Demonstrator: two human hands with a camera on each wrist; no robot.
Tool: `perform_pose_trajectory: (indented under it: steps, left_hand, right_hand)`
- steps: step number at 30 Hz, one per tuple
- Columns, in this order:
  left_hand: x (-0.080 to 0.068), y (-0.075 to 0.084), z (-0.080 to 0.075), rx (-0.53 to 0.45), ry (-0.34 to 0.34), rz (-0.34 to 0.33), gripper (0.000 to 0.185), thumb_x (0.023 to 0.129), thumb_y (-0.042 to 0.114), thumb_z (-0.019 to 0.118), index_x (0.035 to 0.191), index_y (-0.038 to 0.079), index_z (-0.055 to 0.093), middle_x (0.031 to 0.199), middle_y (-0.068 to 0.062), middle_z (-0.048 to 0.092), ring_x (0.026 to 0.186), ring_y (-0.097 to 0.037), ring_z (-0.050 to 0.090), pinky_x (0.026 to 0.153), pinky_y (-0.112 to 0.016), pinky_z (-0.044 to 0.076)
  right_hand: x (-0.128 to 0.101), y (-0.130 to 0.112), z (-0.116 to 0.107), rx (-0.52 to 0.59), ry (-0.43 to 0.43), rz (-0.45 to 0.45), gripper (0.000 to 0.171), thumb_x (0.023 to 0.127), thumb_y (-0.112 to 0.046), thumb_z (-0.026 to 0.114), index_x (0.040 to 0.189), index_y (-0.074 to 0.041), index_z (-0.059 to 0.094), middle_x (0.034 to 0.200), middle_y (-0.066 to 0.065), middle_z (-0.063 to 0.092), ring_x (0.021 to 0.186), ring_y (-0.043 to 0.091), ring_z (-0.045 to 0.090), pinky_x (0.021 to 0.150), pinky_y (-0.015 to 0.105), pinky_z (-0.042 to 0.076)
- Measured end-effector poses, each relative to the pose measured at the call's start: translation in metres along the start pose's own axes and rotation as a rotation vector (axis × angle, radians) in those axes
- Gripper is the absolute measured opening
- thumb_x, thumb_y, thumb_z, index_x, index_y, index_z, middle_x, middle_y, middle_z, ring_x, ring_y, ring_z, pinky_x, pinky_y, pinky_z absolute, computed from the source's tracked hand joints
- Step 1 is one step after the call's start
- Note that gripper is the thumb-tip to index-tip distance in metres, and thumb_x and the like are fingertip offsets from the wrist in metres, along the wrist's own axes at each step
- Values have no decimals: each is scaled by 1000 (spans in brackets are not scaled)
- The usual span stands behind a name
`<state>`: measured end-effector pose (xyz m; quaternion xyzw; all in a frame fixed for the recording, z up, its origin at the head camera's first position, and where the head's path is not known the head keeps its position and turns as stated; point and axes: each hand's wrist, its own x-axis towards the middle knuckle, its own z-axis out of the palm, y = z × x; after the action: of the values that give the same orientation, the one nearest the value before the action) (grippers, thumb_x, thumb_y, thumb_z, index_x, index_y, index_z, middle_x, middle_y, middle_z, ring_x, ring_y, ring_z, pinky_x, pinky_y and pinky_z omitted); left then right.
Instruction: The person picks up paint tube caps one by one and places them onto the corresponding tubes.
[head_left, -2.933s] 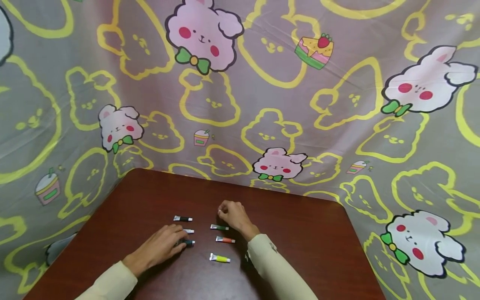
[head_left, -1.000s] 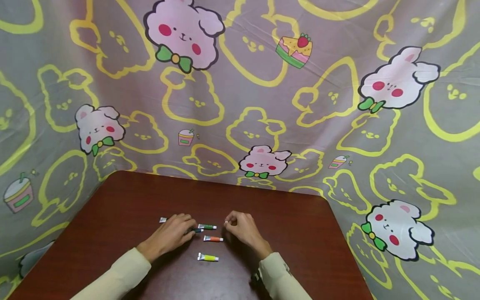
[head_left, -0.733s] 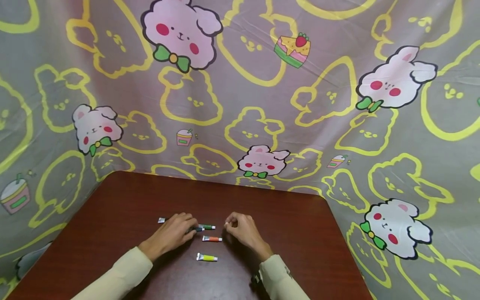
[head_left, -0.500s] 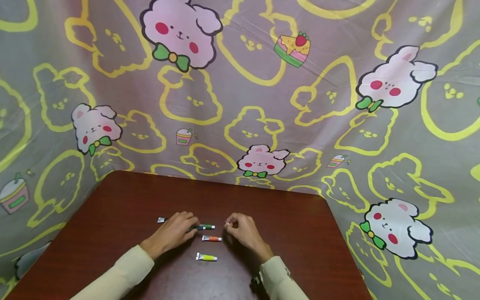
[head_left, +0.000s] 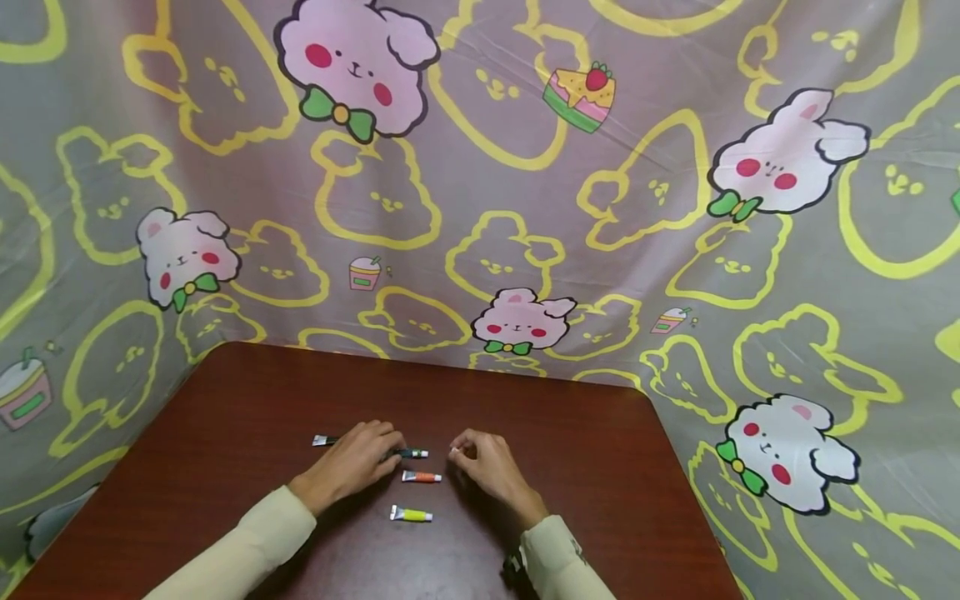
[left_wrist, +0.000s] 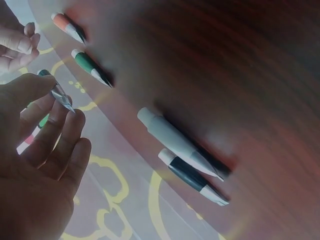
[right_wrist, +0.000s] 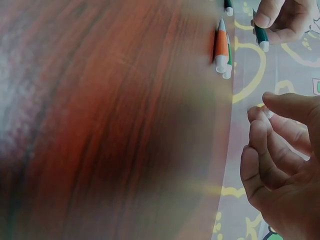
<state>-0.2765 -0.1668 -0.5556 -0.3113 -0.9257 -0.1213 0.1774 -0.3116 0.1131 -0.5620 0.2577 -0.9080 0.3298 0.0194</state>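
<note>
My left hand (head_left: 363,454) lies on the dark red table (head_left: 240,400) and pinches a small teal paint tube (left_wrist: 56,91) between thumb and fingers. The teal paint tube (right_wrist: 261,34) points its white cap toward a green tube (left_wrist: 90,65). An orange tube (head_left: 422,477) lies just below it and a yellow tube (head_left: 411,515) lies nearer me. Behind my left hand lie a white tube (left_wrist: 175,141) and a black tube (left_wrist: 192,179). My right hand (head_left: 478,457) rests right of the orange tube with its fingers (right_wrist: 267,150) curled and nothing visible in them.
A cartoon-printed sheet (head_left: 525,208) hangs as a backdrop around the table's far and side edges. Bare wood (head_left: 585,467) stretches to the right of my right hand and toward the far edge.
Since 2.9 s ago my left hand has carried the teal tube right, up to the green tube. My right hand has shifted right of the orange tube and stayed there for the last second.
</note>
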Motion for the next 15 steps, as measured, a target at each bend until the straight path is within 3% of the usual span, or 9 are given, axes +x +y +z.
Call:
perform_pose_trajectory:
  steps: [15]
  left_hand:
    - [8,9,5,-16,3,8,14,93,18,86,102,15,75,97,2,70,91,-19,66,84,-42,56]
  right_hand:
    - [-6,4,3,9,-42,-9,6,99,-20,82,101,-16,78,87,-8,72,77,0,59,72,21,50]
